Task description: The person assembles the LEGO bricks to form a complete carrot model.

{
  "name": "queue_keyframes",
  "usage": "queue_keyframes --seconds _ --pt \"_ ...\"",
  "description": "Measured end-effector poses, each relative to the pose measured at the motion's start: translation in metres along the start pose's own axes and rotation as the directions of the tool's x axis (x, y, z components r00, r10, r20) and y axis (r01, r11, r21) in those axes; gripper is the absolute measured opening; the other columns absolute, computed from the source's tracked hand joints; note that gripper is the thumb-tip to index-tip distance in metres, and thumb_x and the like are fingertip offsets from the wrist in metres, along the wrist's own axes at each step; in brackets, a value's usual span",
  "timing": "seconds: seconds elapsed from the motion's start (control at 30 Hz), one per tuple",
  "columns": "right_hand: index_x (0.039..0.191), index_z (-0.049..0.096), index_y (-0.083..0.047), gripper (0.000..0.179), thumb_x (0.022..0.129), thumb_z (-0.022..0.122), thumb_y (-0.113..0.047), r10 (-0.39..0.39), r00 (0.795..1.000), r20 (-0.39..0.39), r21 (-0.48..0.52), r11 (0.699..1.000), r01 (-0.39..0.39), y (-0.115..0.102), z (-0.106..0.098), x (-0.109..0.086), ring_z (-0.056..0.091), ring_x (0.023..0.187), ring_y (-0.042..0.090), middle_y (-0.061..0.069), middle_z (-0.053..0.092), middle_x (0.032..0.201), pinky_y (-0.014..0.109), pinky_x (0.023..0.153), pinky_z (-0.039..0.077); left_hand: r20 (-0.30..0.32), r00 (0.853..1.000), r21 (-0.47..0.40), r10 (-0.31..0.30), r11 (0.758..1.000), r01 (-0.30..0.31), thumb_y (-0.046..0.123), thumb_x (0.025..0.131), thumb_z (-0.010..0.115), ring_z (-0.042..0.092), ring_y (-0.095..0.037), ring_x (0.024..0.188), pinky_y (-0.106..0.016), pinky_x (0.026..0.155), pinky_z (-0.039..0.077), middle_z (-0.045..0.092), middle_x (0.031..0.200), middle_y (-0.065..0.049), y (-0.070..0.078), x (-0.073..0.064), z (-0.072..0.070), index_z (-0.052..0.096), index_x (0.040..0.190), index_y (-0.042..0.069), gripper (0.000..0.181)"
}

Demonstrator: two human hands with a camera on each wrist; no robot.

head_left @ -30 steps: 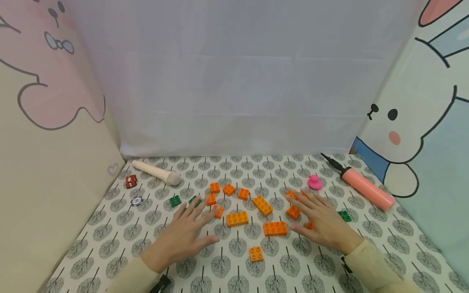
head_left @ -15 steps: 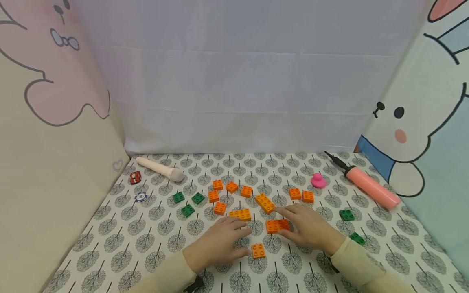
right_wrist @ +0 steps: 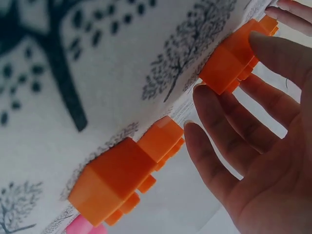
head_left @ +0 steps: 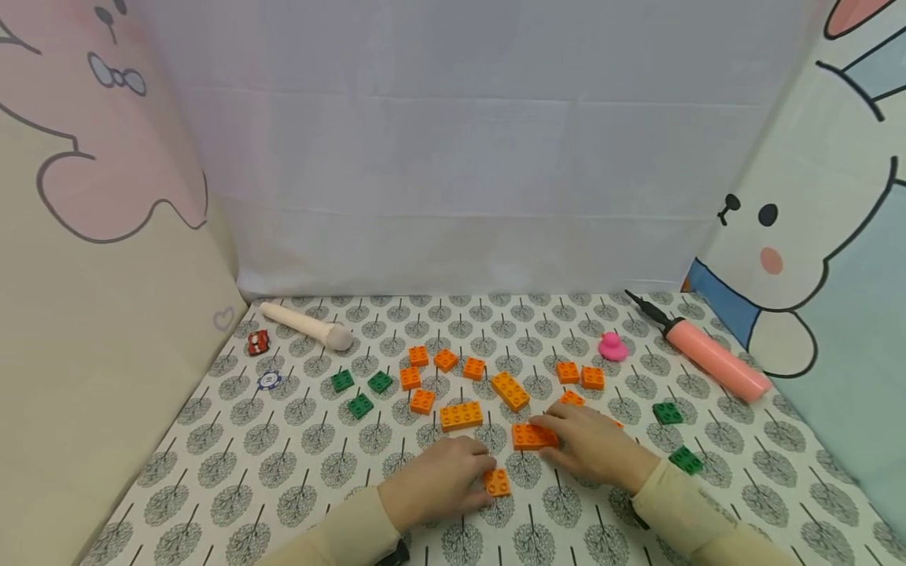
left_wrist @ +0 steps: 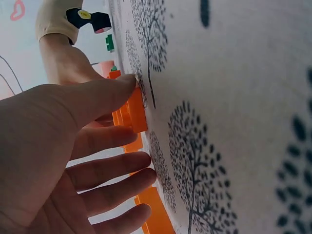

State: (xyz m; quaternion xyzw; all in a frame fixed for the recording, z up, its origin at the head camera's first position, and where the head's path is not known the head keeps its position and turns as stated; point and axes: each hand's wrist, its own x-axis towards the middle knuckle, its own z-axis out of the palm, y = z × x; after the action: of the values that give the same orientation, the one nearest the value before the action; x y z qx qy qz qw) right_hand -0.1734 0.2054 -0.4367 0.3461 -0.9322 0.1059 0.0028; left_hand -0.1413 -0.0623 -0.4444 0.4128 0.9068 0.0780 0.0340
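Observation:
My left hand [head_left: 440, 481] is at a small orange toy building brick [head_left: 498, 483] near the front, with thumb and index finger on either side of it. In the left wrist view that brick [left_wrist: 138, 114] shows between thumb and forefinger, the other fingers spread loosely. My right hand [head_left: 593, 442] pinches the right end of a long orange brick [head_left: 527, 437], which lies flat, studs up. The right wrist view shows the thumb on one side of this brick [right_wrist: 222, 70] and fingers on the other. Another long brick [head_left: 462, 416] lies just beyond my left hand.
More orange bricks [head_left: 422, 401] lie behind the hands. Green bricks [head_left: 360, 406] sit left and right. Around them are a pale microphone-shaped object [head_left: 307, 325], a red toy car [head_left: 258, 342], a poker chip [head_left: 269, 380], a pink duck [head_left: 612, 347] and a pink hand pump [head_left: 715, 360].
Both hands have come inward and down from hovering spread over the bricks. My left hand has moved right to the small brick; my right hand has moved left onto the long one.

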Motion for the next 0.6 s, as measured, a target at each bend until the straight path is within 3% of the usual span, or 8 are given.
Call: queue_keyframes --seconds 0.2,0.37,0.5,0.6 --pt "0.128 0.066 -0.013 0.039 0.092 0.070 -0.029 -0.010 1.000 0.007 0.045 0.999 0.010 -0.001 -0.001 -0.001 0.056 0.081 0.008 -0.001 0.062 0.105 0.030 0.067 0.051 0.027 1.000 0.004 -0.011 1.000 0.011 0.045 0.088 0.072 0.062 -0.011 0.105 -0.030 0.095 0.052 0.067 0.117 0.003 0.001 0.002 0.000 0.071 0.115 0.020 0.036" --pt "0.127 0.066 -0.011 0.037 0.094 0.069 -0.026 -0.001 1.000 0.013 0.131 0.991 -0.001 -0.004 -0.001 -0.001 0.051 0.078 0.004 -0.002 0.059 0.103 0.027 0.066 0.050 0.009 1.000 0.003 -0.010 1.000 0.010 0.045 0.089 0.072 0.062 -0.012 0.108 -0.031 0.097 0.052 0.066 0.120 0.002 0.000 0.000 0.000 0.071 0.116 0.021 0.036" --pt "0.128 0.066 -0.013 0.036 0.095 0.068 -0.027 0.001 1.000 0.008 0.164 0.986 -0.002 -0.010 0.001 -0.001 0.050 0.078 0.003 -0.004 0.058 0.104 0.025 0.067 0.050 -0.075 0.997 -0.007 0.000 1.000 0.000 0.042 0.091 0.070 0.061 -0.015 0.115 -0.034 0.102 0.050 0.065 0.125 0.000 -0.002 -0.004 -0.001 0.070 0.119 0.020 0.036" --pt "0.128 0.066 -0.015 0.036 0.095 0.068 -0.029 -0.014 1.000 0.006 0.168 0.986 0.013 -0.017 0.002 0.000 0.052 0.080 0.002 -0.005 0.059 0.107 0.024 0.067 0.051 -0.172 0.985 -0.032 0.000 0.999 -0.006 0.037 0.092 0.069 0.059 -0.019 0.121 -0.037 0.105 0.048 0.064 0.130 -0.004 -0.004 -0.007 -0.002 0.067 0.124 0.016 0.038"
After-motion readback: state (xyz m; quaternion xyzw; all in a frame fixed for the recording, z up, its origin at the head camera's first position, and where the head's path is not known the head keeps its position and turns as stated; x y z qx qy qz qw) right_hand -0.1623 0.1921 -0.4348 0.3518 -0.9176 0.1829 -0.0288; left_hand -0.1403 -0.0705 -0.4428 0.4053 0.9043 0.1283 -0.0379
